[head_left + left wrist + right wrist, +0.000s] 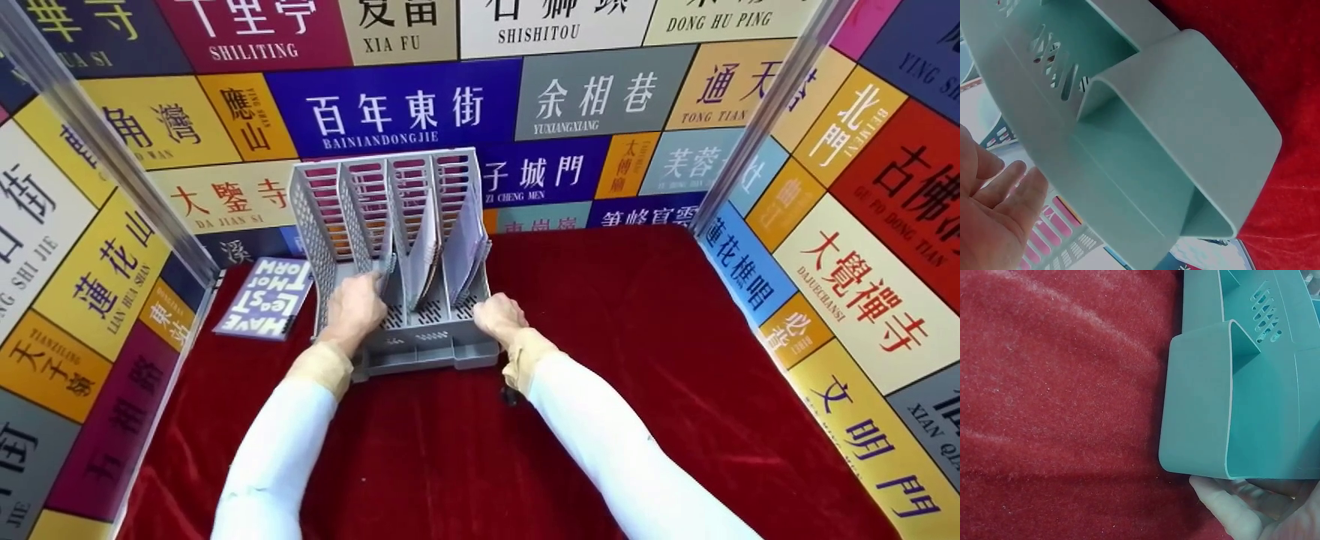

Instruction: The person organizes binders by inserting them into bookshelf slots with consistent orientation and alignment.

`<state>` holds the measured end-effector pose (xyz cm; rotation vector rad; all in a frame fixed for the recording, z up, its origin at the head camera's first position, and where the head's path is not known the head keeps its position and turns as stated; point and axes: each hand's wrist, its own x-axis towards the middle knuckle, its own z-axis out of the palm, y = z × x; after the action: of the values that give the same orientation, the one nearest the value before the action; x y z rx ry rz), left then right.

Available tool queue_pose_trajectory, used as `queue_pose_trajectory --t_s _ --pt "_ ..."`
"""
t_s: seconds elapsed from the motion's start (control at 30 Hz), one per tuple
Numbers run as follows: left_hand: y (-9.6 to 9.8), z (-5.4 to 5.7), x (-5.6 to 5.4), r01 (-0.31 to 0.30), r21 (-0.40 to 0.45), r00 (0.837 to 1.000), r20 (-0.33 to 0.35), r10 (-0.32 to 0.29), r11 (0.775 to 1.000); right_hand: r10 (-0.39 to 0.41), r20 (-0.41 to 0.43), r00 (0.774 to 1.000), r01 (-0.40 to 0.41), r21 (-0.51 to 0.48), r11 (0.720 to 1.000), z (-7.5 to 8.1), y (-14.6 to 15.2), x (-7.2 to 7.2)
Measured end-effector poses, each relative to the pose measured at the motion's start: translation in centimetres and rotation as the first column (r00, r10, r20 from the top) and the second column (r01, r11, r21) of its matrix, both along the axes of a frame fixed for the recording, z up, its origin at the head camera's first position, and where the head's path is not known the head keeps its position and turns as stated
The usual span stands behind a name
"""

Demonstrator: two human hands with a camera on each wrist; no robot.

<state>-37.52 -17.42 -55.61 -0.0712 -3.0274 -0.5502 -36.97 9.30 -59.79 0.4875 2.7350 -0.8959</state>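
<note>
A grey plastic file organizer [420, 341] with several upright slots stands at the back of the table. Thin booklets [424, 259] lean in its slots, with another booklet [465, 247] in the rightmost one. My left hand [358, 311] is at the front of the left slots; in the left wrist view its fingers [1019, 197] are loosely bent by the front wall's rim, pinching nothing visible. At the organizer's right front corner my right hand [501, 316] grips the side. The right wrist view shows the thumb [1221, 503] against the end of the front tray; other fingers are partly hidden.
A purple booklet [266, 298] with white lettering lies flat left of the organizer. Red velvet cloth [637, 337] covers the table. Sign-printed panels [397, 105] enclose the back and sides, joined by metal posts. A small dark object [510, 395] shows beside the right wrist.
</note>
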Motion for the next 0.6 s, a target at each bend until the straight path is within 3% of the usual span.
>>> queue_pose_trajectory --t_s 0.37,0.6 --pt "-2.7 0.3 0.5 -0.037 -0.021 0.999 -0.019 0.036 0.999 -0.022 -0.007 1.0 0.022 -0.003 1.0 -0.1 -0.1 -0.1" --pt "-4.1 0.7 0.7 -0.028 -0.005 0.999 -0.027 0.028 1.0 -0.016 -0.011 1.0 0.016 -0.003 1.0 0.0 -0.1 0.0"
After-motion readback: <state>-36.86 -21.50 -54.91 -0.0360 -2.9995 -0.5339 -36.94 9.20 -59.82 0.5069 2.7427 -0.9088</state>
